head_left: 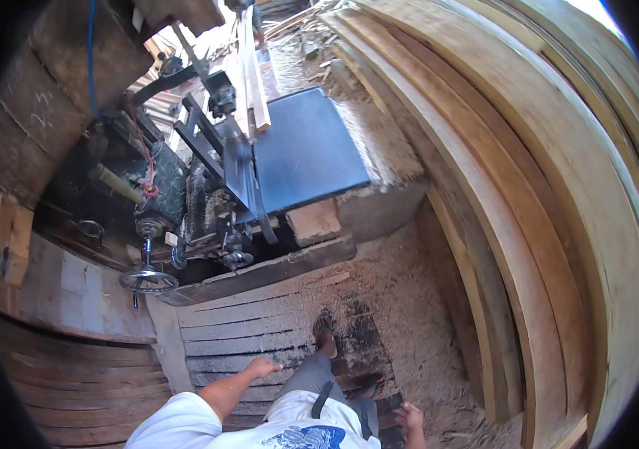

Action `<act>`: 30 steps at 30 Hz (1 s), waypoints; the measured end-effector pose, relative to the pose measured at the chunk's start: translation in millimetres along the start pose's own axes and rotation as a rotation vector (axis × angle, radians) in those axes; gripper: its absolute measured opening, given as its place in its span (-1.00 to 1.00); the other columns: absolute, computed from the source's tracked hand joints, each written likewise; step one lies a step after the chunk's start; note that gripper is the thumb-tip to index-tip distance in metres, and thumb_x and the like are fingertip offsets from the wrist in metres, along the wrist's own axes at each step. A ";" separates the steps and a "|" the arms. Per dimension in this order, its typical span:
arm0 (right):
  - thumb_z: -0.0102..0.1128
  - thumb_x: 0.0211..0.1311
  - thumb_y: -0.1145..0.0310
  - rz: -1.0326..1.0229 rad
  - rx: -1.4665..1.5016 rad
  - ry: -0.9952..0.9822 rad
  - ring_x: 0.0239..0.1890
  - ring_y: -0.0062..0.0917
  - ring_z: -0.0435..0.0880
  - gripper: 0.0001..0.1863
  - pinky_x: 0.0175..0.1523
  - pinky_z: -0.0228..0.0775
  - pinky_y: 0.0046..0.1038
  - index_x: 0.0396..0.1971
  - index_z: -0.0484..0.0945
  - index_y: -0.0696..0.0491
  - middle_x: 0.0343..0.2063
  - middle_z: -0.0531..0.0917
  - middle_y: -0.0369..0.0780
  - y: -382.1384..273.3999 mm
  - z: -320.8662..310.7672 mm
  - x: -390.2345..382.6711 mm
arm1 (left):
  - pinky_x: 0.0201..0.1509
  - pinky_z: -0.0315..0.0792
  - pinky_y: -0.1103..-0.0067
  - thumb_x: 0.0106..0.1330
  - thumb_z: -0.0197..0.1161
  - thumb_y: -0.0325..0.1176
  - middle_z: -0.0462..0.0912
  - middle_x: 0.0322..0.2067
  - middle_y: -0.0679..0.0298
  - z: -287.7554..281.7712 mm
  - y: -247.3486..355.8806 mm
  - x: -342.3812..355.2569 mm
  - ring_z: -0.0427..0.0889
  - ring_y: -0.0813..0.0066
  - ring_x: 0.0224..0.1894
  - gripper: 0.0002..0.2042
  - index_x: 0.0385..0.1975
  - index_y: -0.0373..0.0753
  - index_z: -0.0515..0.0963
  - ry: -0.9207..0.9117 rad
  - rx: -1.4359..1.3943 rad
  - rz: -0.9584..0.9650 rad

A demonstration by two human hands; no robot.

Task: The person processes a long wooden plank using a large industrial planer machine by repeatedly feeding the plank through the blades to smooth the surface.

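Observation:
My left hand (262,367) hangs over the slatted floor in front of me, its fingers loosely curled with nothing visible in them. Lower right, my right hand (410,416) is held out at my side, fingers slightly bent and apart, apparently holding nothing. Neither hand touches the machine. Ahead stands a saw with a smooth dark-blue metal table (304,150) and an upright blade guide (221,93). Long pale wood strips (258,90) reach onto the table's far edge. A spoked metal handwheel (149,281) sticks out at the machine's near left.
Tall curved-looking planks (514,172) lean in a stack along the right. Sawdust (424,322) covers the floor beside wooden slats (237,322). A concrete base (259,269) edges the pit under the saw. Wooden panels (72,292) line the left; a person's arm (259,34) shows beyond the saw.

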State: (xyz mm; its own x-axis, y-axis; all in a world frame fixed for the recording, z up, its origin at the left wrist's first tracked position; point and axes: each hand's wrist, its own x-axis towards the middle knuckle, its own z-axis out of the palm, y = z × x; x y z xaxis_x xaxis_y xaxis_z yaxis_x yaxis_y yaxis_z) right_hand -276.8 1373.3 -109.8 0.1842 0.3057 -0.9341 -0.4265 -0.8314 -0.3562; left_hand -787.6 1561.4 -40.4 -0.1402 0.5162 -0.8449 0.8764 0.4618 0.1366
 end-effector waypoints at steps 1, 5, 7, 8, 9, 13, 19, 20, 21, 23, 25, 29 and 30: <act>0.15 0.22 0.21 -0.001 0.060 -0.026 -0.12 -0.30 0.61 -0.50 -0.18 0.49 -0.27 0.15 0.41 0.06 0.04 0.55 -0.18 3.3 12.0 -8.6 | -0.02 0.44 0.31 0.02 0.19 0.31 0.65 -0.19 -0.03 8.0 12.6 -7.4 0.62 0.08 -0.09 -0.33 -0.31 -0.31 0.66 -0.069 0.028 0.040; 0.16 0.22 0.29 -0.160 -0.072 -0.054 -0.21 -0.36 0.64 -0.55 -0.23 0.49 -0.36 0.10 0.44 0.12 -0.06 0.61 -0.21 75.2 16.8 3.5 | 0.10 0.39 0.32 -0.03 0.22 0.33 0.56 -0.04 -0.10 84.1 104.9 -49.6 0.55 0.05 0.03 -0.22 -0.04 -0.30 0.54 -0.022 0.066 0.201; 0.25 0.11 0.40 -0.292 -0.092 -0.034 -0.09 -0.32 0.61 -0.55 -0.06 0.50 -0.35 0.04 0.50 0.19 -0.08 0.62 -0.15 104.8 -10.3 19.5 | 0.19 0.34 0.33 -0.02 0.24 0.30 0.49 0.04 -0.14 115.2 170.9 -74.5 0.49 0.00 0.10 -0.19 0.09 -0.26 0.45 -0.013 0.237 0.316; 0.25 0.11 0.40 -0.296 -0.099 -0.026 -0.09 -0.32 0.61 -0.55 -0.06 0.50 -0.35 0.04 0.50 0.19 -0.08 0.62 -0.15 96.3 -26.6 16.5 | 0.22 0.32 0.32 -0.02 0.26 0.28 0.46 0.06 -0.15 120.6 198.7 -90.4 0.46 -0.02 0.13 -0.19 0.13 -0.23 0.42 -0.011 0.379 0.344; 0.24 0.12 0.37 -0.243 0.064 -0.004 -0.12 -0.34 0.62 -0.54 -0.12 0.51 -0.35 0.05 0.49 0.17 -0.07 0.62 -0.15 90.3 -43.2 12.1 | 0.20 0.33 0.32 -0.02 0.27 0.26 0.49 0.05 -0.13 127.3 212.1 -92.7 0.47 -0.01 0.12 -0.22 0.11 -0.22 0.44 -0.027 0.399 0.426; 0.17 0.19 0.29 -0.054 0.181 0.122 -0.22 -0.40 0.62 -0.53 -0.31 0.49 -0.40 0.10 0.44 0.13 -0.07 0.61 -0.17 59.5 -115.7 -26.3 | 0.12 0.39 0.35 -0.01 0.30 0.19 0.57 -0.04 -0.03 134.3 249.1 -88.8 0.55 0.06 0.03 -0.32 0.01 -0.22 0.51 -0.093 0.280 0.526; 0.16 0.17 0.22 -0.070 0.376 0.226 -0.26 -0.38 0.61 -0.49 -0.37 0.44 -0.36 0.13 0.41 0.05 -0.08 0.59 -0.19 74.3 -196.5 -28.4 | 0.03 0.44 0.34 0.06 0.21 0.23 0.61 -0.08 -0.01 145.9 285.0 -68.9 0.59 0.10 -0.03 -0.37 -0.12 -0.27 0.60 -0.105 0.290 0.556; 0.16 0.17 0.21 -0.049 0.374 0.227 -0.26 -0.36 0.61 -0.48 -0.36 0.44 -0.34 0.14 0.41 0.04 -0.07 0.59 -0.19 77.4 -201.0 -28.1 | 0.06 0.42 0.35 0.09 0.15 0.27 0.59 -0.05 -0.04 150.4 288.3 -64.7 0.58 0.09 0.00 -0.33 -0.10 -0.27 0.60 -0.160 0.346 0.510; 0.14 0.20 0.19 -0.049 0.350 0.228 -0.25 -0.36 0.62 -0.50 -0.33 0.46 -0.30 0.12 0.42 0.06 -0.06 0.59 -0.19 79.6 -201.1 -32.1 | 0.09 0.41 0.35 0.11 0.09 0.32 0.57 -0.02 -0.06 156.0 289.2 -60.9 0.56 0.07 0.03 -0.29 -0.08 -0.28 0.59 -0.216 0.404 0.458; 0.11 0.24 0.17 -0.016 0.351 0.247 -0.27 -0.34 0.63 -0.49 -0.34 0.47 -0.32 0.14 0.39 0.08 -0.04 0.58 -0.17 80.6 -197.1 -31.3 | 0.11 0.39 0.34 0.14 0.03 0.34 0.56 -0.01 -0.08 162.5 298.3 -52.1 0.54 0.05 0.05 -0.27 -0.07 -0.30 0.59 -0.256 0.408 0.433; 0.07 0.28 0.16 0.026 0.379 0.300 -0.28 -0.31 0.64 -0.49 -0.35 0.47 -0.34 0.16 0.36 0.10 -0.02 0.57 -0.16 87.1 -200.6 -29.6 | 0.13 0.38 0.32 0.20 -0.05 0.34 0.53 0.02 -0.12 172.4 333.6 -52.7 0.51 0.02 0.09 -0.25 -0.08 -0.34 0.59 -0.326 0.389 0.327; 0.01 0.31 0.14 -0.069 0.137 0.460 -0.26 -0.42 0.65 -0.67 -0.25 0.46 -0.33 -0.34 0.63 0.09 -0.27 0.68 -0.19 45.1 -236.5 -68.3 | 0.02 0.43 0.35 0.18 0.03 0.31 0.61 -0.12 -0.06 187.6 394.4 -25.8 0.60 0.08 -0.09 -0.28 -0.09 -0.35 0.59 -0.323 0.472 0.409; 0.00 0.29 0.15 -0.181 -0.346 0.913 -0.37 -0.44 0.63 -0.66 -0.31 0.44 -0.34 -0.50 0.59 0.07 -0.39 0.67 -0.20 50.5 -278.3 -70.0 | -0.06 0.47 0.40 0.15 0.13 0.27 0.67 -0.25 -0.03 192.8 423.6 -29.3 0.66 0.13 -0.23 -0.31 -0.12 -0.35 0.60 -0.327 0.440 0.413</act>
State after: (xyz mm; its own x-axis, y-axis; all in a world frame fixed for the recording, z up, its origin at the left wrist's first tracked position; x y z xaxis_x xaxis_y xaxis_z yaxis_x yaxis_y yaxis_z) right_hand -64.8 1180.8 -56.0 0.8945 0.0876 -0.4383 -0.0695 -0.9415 -0.3298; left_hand -323.5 1602.7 -57.4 0.3310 0.3103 -0.8911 0.9436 -0.0977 0.3165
